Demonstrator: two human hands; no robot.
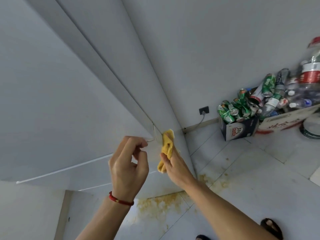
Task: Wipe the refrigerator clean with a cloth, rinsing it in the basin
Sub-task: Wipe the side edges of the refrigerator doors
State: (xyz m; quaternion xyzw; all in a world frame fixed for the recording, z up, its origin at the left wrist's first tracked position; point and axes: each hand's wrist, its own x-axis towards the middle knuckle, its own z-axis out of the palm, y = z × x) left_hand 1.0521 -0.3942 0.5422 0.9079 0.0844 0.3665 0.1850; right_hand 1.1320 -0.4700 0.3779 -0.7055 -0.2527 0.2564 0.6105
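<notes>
Here the right hand (pixel 170 161) grips the yellow cloth (pixel 166 147), pressing it into the refrigerator (pixel 52 101) door seam; the left hand (pixel 129 163), fingers curled, pinches the door edge (wiping underway). Next likely: following the seam.

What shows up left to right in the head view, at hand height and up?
Refrigerator door → left hand → yellow cloth held by right hand → wall socket → box of green cans → plastic bottles.
</notes>
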